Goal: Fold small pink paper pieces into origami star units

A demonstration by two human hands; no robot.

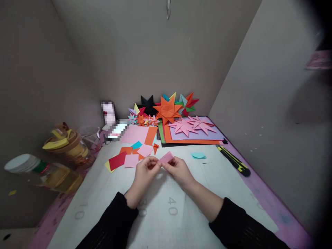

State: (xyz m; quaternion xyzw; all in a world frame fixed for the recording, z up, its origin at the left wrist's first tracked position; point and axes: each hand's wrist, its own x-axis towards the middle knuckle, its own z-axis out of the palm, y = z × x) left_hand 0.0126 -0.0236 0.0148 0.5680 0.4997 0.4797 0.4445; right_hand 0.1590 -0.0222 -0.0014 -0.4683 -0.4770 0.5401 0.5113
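Under your left grip [145, 173] and right grip [181, 172] spreads the bench [289, 221], its pink surface showing along both sides. On it, directly below your grips, lies a white mat [160, 230] printed with large numbers. Well out to the left of your left grip you have a white-lidded jar [59, 176] holding yellowish liquid. Beyond your right grip sits a stack of coloured paper sheets [218, 135], lavender over orange. Farther out past your left grip is a pink sheet [133, 134]. To the right of your right grip, well apart from it, is a black-and-yellow utility knife [233, 160], slanting along the mat's edge. Straight ahead of your grips, by the wall, stands a large orange paper star [169, 109]; nearer to you, two pink paper stars [185, 126] rest on the stack. Just beyond your left grip lie a red paper rectangle [118, 160] and a pink paper square [131, 161]. A folded turquoise paper [198, 155] lies near your right grip, ahead and to the right. Smallest is the pink paper piece [166, 157], between your grips: both pinch it with thumb and fingers, above the mat.
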